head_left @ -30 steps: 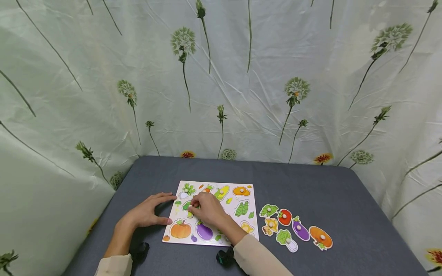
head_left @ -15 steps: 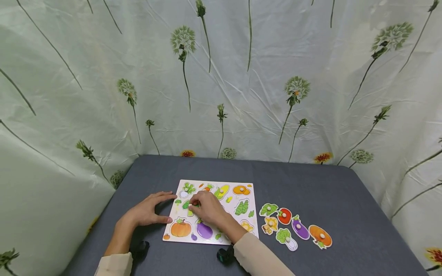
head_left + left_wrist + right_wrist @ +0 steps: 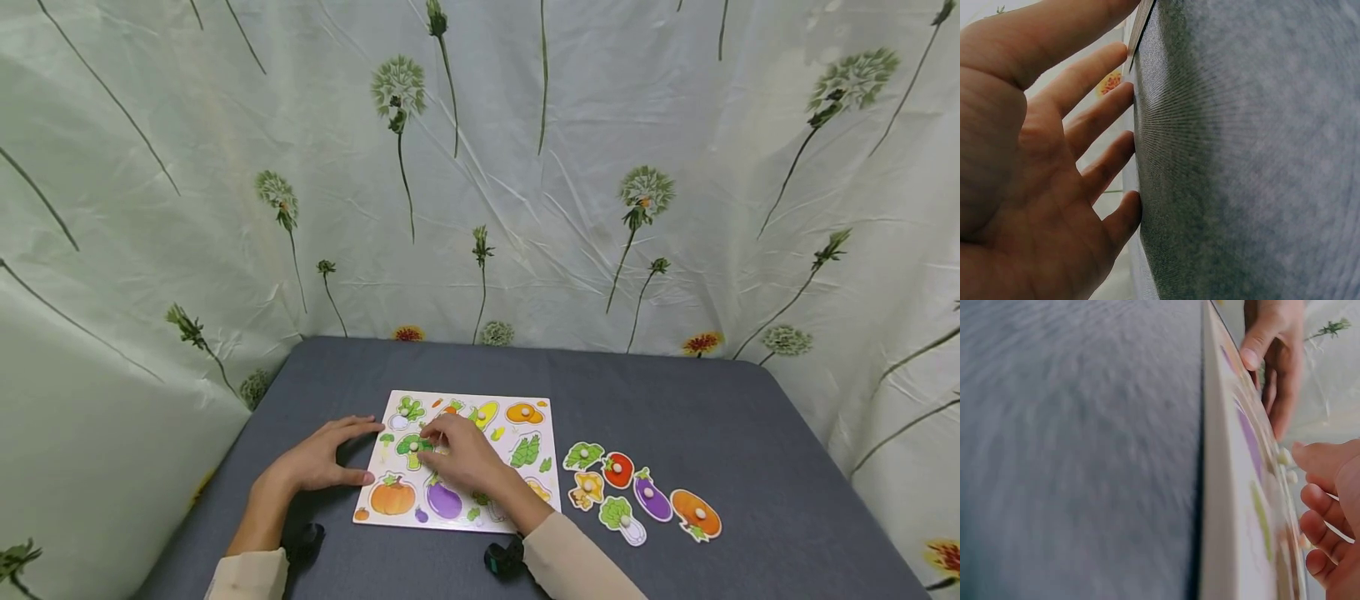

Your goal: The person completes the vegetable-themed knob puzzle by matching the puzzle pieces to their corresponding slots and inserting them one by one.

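My left hand (image 3: 322, 458) rests at the left edge of the white vegetable puzzle board (image 3: 510, 397), thumb and fingers spread along it. Over the board's middle hovers my right hand (image 3: 467, 457), with thumb and forefinger parted. Just left of those fingertips, the broccoli piece (image 3: 405, 442) lies in its slot with its knob showing. In the right wrist view, the thumb is close to a pale knob (image 3: 1284, 456), and the other fingers are loosely bent. Printed pumpkin (image 3: 393, 498) and eggplant (image 3: 444, 501) shapes show along the near side. My right hand hides part of the board's centre.
Loose knobbed pieces lie right of the board: lettuce (image 3: 579, 457), tomato (image 3: 619, 477), mushroom (image 3: 592, 482), bok choy (image 3: 615, 510), eggplant (image 3: 655, 504) and pumpkin (image 3: 688, 506). Radish (image 3: 410, 408), corn (image 3: 489, 410) and potato (image 3: 517, 414) pieces sit along the board's far side. A floral curtain (image 3: 525, 192) hangs behind the table.
My right hand has let go of the broccoli piece's knob and shifted slightly right, its fingers parting. The broccoli piece is now in fuller view. My left hand stays put.
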The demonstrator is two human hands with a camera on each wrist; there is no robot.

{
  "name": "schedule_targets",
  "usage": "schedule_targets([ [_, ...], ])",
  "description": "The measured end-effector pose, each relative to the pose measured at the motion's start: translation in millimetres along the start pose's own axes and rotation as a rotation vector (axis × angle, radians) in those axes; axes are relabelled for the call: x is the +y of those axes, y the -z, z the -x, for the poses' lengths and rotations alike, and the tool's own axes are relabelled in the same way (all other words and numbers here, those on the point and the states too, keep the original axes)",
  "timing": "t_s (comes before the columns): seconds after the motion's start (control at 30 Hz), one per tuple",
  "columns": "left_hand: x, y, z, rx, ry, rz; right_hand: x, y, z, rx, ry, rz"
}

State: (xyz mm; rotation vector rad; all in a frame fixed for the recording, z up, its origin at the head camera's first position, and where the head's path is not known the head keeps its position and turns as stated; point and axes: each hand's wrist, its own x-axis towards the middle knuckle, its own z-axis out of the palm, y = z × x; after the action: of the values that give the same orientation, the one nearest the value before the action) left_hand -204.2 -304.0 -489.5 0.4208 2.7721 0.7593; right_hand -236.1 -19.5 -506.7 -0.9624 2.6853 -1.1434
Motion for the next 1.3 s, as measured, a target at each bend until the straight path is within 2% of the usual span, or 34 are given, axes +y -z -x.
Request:
schedule_targets([
  [0.2, 2.4, 0.6, 0.2, -0.002, 0.003, -0.002, 4.9, 18.9, 9.2, 0.048, -0.013, -0.062],
  [0.5, 2.2, 1.7, -1.2, -0.001, -0.005, 0.002, 9.2, 42.2, 22.0, 0.083, -0.039, -0.063],
  [0.67, 1.0, 0.5, -0.4, -0.003, -0.012, 0.006, 13.9, 54.4, 32.4, 0.103, -0.008, -0.027],
  [1.0, 0.9, -0.4, 1.0, 0.002, -0.009, 0.001, 35.6, 79.7, 57.0, 0.158, -0.006, 0.063],
  [1.3, -0.3, -1.2, -0.1, 0.003, -0.01, -0.003, 55.3, 107.1, 85.2, 0.2, -0.068, 0.07],
])
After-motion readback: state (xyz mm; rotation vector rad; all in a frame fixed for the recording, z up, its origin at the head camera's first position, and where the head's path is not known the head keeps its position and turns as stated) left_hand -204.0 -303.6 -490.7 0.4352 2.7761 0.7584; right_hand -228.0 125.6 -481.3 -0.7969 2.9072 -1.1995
